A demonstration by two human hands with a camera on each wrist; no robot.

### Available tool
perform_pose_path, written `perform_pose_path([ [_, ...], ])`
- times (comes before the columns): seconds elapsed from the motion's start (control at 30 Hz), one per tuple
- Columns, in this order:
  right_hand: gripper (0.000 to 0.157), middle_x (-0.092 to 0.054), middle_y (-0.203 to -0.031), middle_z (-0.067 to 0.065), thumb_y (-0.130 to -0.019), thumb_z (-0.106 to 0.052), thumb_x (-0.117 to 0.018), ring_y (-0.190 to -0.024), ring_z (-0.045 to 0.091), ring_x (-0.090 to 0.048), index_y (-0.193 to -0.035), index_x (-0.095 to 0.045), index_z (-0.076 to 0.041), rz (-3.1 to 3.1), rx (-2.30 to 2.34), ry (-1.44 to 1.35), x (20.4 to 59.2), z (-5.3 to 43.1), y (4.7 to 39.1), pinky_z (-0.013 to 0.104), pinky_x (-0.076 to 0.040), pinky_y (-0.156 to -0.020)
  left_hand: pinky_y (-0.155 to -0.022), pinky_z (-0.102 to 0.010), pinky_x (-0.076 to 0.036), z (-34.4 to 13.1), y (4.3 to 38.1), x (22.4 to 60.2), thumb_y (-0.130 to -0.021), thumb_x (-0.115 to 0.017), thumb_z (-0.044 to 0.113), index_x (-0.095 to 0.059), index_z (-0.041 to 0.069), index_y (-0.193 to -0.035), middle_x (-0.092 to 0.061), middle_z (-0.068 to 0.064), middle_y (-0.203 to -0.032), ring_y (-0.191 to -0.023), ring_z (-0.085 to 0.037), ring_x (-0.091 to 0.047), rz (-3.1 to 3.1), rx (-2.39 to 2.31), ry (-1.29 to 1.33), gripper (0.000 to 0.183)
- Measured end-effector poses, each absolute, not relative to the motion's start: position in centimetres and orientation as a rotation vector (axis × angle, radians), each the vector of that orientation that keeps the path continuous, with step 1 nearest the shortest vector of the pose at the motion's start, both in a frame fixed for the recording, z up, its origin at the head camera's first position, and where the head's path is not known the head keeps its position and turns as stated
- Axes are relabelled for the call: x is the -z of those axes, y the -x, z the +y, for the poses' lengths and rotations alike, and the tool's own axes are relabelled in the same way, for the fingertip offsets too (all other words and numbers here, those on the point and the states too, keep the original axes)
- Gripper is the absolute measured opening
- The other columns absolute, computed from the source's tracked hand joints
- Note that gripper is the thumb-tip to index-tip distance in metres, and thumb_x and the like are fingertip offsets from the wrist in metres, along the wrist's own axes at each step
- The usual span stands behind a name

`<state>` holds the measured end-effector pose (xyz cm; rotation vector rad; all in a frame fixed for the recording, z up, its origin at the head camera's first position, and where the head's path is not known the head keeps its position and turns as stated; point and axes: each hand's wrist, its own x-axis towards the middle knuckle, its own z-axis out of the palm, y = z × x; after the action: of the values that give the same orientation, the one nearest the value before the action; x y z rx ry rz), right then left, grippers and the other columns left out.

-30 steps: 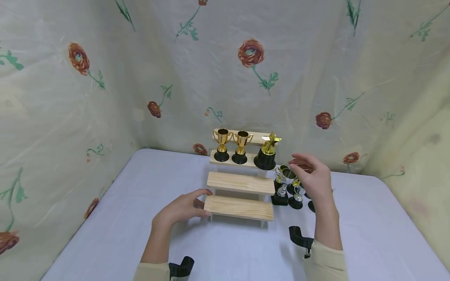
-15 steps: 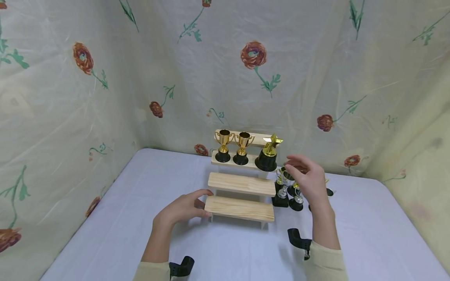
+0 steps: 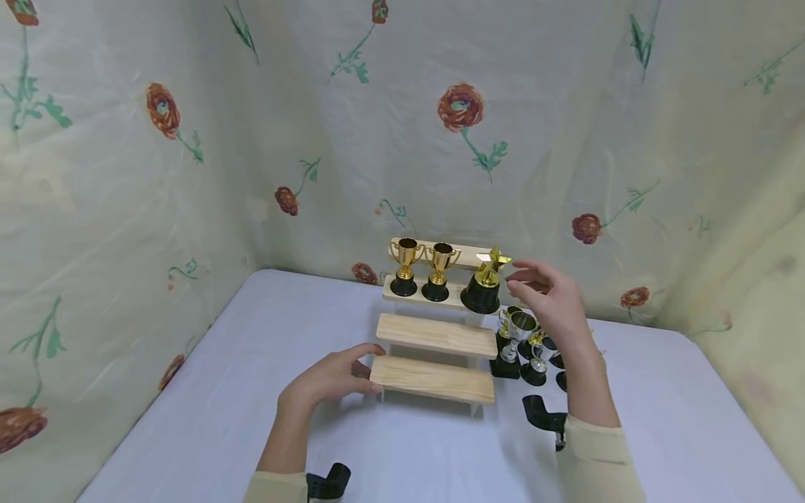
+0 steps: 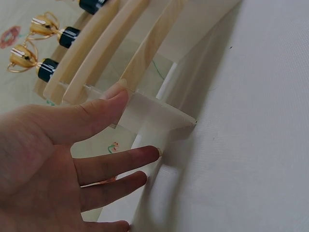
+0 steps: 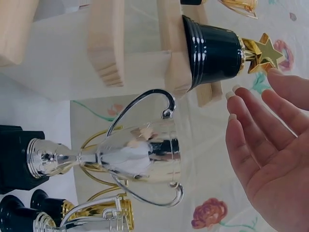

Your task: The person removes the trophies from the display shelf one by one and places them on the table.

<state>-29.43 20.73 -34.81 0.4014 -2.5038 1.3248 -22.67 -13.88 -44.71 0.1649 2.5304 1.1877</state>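
My left hand [image 3: 330,379] is at the left end of the lowest step of a wooden tiered stand [image 3: 434,378]. In the left wrist view its thumb touches the step's end, while the other fingers stretch out beside the clear side panel [image 4: 149,113]. My right hand [image 3: 553,297] hovers to the right of a gold star trophy [image 3: 483,293] on a black base, fingers loosely bent and holding nothing. The right wrist view has its fingertips close to the star. Two gold cup trophies [image 3: 404,269] share that upper step with the star trophy.
To the stand's right, several gold and silver trophies stand on the table, among them a large silver cup [image 5: 140,152]; my right arm partly hides the group. A flower-printed curtain [image 3: 352,133] hangs behind the table [image 3: 251,335].
My right hand has moved left and up, from above the trophies on the table to beside the star trophy. The left hand stays at the lowest step; the head view has shifted slightly.
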Motion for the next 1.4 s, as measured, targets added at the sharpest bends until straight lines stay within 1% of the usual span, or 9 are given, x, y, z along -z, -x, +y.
perform_pose_path([
  [0.13,0.043,-0.071,-0.114,0.018,-0.098,-0.025,-0.063,-0.083,-0.004,-0.064,-0.137,-0.056,-0.011,-2.492,-1.338,-0.424,34.6,20.6,29.7,0.015,-0.052,-0.075,-0.084,-0.046,-0.049,-13.9,22.6,44.4,-0.08,-0.082,0.033,-0.057,0.035,-0.13,-0.073,-0.006,-0.113,-0.102,-0.021,-0.065,2.532,-1.181,-0.192,0.055],
  [0.3,0.045,-0.071,-0.113,0.017,-0.097,-0.028,-0.065,-0.083,-0.004,-0.064,-0.138,-0.056,-0.013,-2.494,-1.331,-0.42,34.2,20.3,30.2,0.016,-0.052,-0.074,-0.082,-0.046,-0.049,-13.9,22.6,44.5,-0.08,-0.082,0.033,-0.056,0.034,-0.13,-0.073,-0.005,-0.111,-0.1,-0.02,-0.065,2.533,-1.18,-0.198,0.056],
  [0.5,0.044,-0.071,-0.108,0.015,-0.095,-0.031,-0.067,-0.079,-0.001,-0.066,-0.134,-0.06,-0.012,-2.505,-1.323,-0.421,33.3,19.6,30.5,0.018,-0.051,-0.073,-0.081,-0.046,-0.048,-13.9,22.5,44.6,-0.08,-0.082,0.034,-0.057,0.035,-0.13,-0.073,-0.005,-0.109,-0.098,-0.02,-0.064,2.542,-1.186,-0.18,0.056],
  [0.67,0.039,-0.071,-0.101,0.015,-0.095,-0.032,-0.068,-0.075,0.008,-0.066,-0.128,-0.065,-0.012,-2.505,-1.271,-0.444,33.0,19.2,30.7,0.02,-0.049,-0.069,-0.081,-0.046,-0.049,-13.9,22.4,44.5,-0.08,-0.082,0.033,-0.057,0.034,-0.13,-0.073,-0.005,-0.11,-0.099,-0.02,-0.065,2.547,-1.182,-0.177,0.056],
  [0.77,0.037,-0.071,-0.099,0.014,-0.095,-0.033,-0.067,-0.076,0.01,-0.065,-0.125,-0.068,-0.012,-2.514,-1.239,-0.433,32.8,19.0,30.7,0.022,-0.048,-0.067,-0.082,-0.047,-0.049,-13.9,22.3,44.4,-0.08,-0.082,0.033,-0.057,0.034,-0.13,-0.073,-0.006,-0.11,-0.099,-0.021,-0.065,2.544,-1.18,-0.174,0.056],
  [0.97,0.033,-0.071,-0.103,0.013,-0.096,-0.031,-0.066,-0.081,0.007,-0.061,-0.121,-0.068,-0.009,-2.535,-1.203,-0.417,32.4,18.8,30.7,0.021,-0.048,-0.068,-0.081,-0.047,-0.049,-13.8,22.4,44.2,-0.08,-0.082,0.033,-0.057,0.035,-0.13,-0.073,-0.007,-0.111,-0.099,-0.022,-0.065,2.547,-1.179,-0.177,0.055],
  [1.07,0.032,-0.07,-0.103,0.014,-0.095,-0.028,-0.067,-0.081,0.005,-0.06,-0.119,-0.068,-0.007,-2.545,-1.2,-0.418,32.2,18.8,30.6,0.021,-0.048,-0.068,-0.081,-0.047,-0.049,-13.8,22.4,44.2,-0.08,-0.082,0.033,-0.057,0.035,-0.13,-0.073,-0.007,-0.111,-0.1,-0.022,-0.065,2.553,-1.174,-0.177,0.055],
  [1.2,0.032,-0.07,-0.104,0.018,-0.094,-0.024,-0.068,-0.079,0.001,-0.061,-0.119,-0.066,-0.004,-2.561,-1.233,-0.454,32.0,19.0,30.3,0.019,-0.048,-0.07,-0.081,-0.047,-0.049,-13.8,22.5,44.2,-0.08,-0.082,0.033,-0.058,0.035,-0.129,-0.073,-0.006,-0.11,-0.099,-0.022,-0.065,2.549,-1.182,-0.176,0.055],
  [1.4,0.031,-0.071,-0.106,0.018,-0.093,-0.023,-0.069,-0.081,-0.001,-0.061,-0.117,-0.066,-0.003,-2.591,-1.235,-0.478,31.7,19.0,29.8,0.019,-0.047,-0.072,-0.08,-0.046,-0.049,-13.8,22.5,44.4,-0.08,-0.082,0.033,-0.058,0.035,-0.129,-0.073,-0.006,-0.111,-0.098,-0.021,-0.065,2.539,-1.193,-0.172,0.055],
])
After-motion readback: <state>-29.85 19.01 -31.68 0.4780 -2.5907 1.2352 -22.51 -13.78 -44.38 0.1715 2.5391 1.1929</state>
